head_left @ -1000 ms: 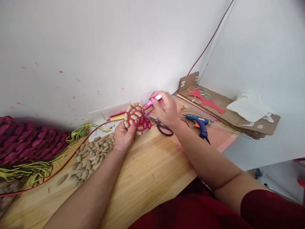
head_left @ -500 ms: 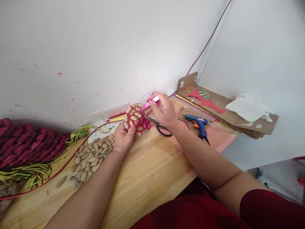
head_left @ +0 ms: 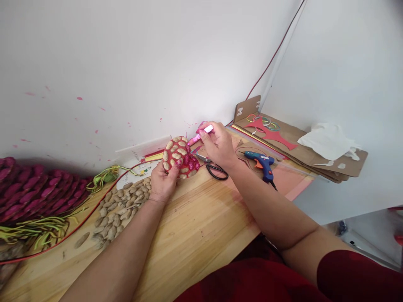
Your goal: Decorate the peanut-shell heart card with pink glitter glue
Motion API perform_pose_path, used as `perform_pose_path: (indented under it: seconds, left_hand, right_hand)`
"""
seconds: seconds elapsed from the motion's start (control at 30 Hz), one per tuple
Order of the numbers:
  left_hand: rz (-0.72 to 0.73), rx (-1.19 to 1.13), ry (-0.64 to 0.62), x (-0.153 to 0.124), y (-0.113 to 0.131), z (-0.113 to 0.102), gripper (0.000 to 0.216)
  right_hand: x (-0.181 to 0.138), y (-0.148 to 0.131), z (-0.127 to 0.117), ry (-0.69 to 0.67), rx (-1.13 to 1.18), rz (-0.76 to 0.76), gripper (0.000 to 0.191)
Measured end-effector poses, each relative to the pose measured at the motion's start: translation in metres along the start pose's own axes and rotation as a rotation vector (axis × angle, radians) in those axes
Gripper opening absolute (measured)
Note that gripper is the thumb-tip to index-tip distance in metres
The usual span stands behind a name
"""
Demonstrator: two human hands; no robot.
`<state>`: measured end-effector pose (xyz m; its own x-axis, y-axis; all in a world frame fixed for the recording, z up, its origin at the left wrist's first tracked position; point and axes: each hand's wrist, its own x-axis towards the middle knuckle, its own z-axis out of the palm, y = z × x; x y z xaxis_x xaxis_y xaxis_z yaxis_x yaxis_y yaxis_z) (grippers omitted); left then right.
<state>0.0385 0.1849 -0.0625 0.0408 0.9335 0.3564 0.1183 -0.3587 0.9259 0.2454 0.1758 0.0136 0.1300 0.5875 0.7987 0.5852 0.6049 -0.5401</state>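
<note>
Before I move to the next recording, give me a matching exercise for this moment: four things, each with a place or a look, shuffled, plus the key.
1. Disc
2. Pen
3. Glue gun
4. Scissors

A. Black-handled
B. In the right hand
C. Blue-handled
D. In the left hand

Pairs: 1-D, 2-B, 3-C, 4-A.

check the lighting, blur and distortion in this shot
Head view: soft light, brightest on the white wall around mid-frame; head view: peanut-covered disc fairly clear, far-left magenta stack softer; head view: forearms stretch toward the lower edges, like wide-angle distortion.
</note>
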Motion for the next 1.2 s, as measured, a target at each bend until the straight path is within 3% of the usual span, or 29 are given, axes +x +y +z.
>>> perform_pose_path:
  seconds: [0.47, 0.97, 1.2]
  left_hand:
    - [0.036, -0.002, -0.001, 0.000, -0.001, 0.000, 0.035]
    - [0.059, 0.013, 0.004, -0.001, 0.006, 0.001, 0.030]
    - [0.096, 0.078, 0.006, -0.002, 0.012, 0.001, 0.029]
  right_hand:
    - [0.001, -0.002, -0.003, -0.007, -0.065, -0.062, 0.021]
    - [0.001, -0.003, -0.002, 0.017, -0.003, -0.018, 0.019]
    - [0.000, -0.010, -0.004, 0.003, -0.127, -0.067, 0.017]
